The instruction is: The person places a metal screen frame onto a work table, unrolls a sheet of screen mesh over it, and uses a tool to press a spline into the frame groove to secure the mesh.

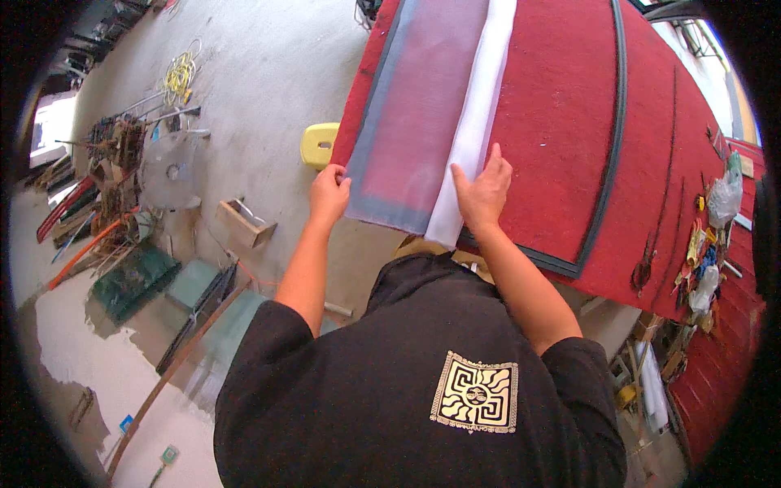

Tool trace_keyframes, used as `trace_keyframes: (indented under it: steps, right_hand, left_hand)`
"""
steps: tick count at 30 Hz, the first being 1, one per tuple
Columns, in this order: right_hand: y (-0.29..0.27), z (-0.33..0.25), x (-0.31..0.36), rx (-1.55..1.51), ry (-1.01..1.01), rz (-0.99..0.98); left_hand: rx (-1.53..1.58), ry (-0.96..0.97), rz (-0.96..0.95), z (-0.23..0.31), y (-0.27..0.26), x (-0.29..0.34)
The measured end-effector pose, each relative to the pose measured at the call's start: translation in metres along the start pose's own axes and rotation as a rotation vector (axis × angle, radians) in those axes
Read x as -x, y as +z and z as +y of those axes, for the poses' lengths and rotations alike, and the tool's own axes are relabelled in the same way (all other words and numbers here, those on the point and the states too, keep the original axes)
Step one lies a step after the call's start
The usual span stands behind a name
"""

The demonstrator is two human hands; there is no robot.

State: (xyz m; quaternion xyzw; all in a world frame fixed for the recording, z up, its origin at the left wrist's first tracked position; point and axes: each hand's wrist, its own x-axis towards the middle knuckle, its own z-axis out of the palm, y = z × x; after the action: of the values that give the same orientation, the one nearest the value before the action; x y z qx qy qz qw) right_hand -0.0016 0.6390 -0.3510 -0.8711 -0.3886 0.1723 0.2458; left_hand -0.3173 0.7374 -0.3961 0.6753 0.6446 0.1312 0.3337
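Note:
A long translucent grey mesh sheet (pixel 423 106) lies on the red felt-covered table (pixel 561 106), its near end hanging over the table's edge. A white strip of film or paper (pixel 476 122) runs along the sheet's right side. My left hand (pixel 328 193) pinches the sheet's near left corner. My right hand (pixel 484 191) presses flat on the white strip at the near end, fingers spread. A black rubber strip (pixel 608 163) curves along the table to the right of my hands.
A yellow plastic stool (pixel 319 145) stands on the concrete floor left of the table. Glass panes (pixel 134 281), a wooden box (pixel 244 224), metal rods and yellow cord lie on the floor at left. Tools and plastic bags (pixel 716 211) crowd the table's right edge.

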Motion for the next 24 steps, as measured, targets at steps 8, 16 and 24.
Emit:
trace_keyframes:
  steps: [8,16,24]
  right_hand:
    - [-0.001,-0.027,-0.002,0.103,-0.086,-0.177]
    - [-0.02,0.041,-0.01,-0.273,0.323,-0.247]
    - [-0.045,0.092,0.023,0.015,0.189,0.233]
  left_hand:
    - [0.063,0.083,0.091,-0.011,0.002,0.011]
    - [0.054,0.05,0.097,0.002,0.005,0.006]
    - [0.028,0.063,0.107,-0.004,0.009,0.007]
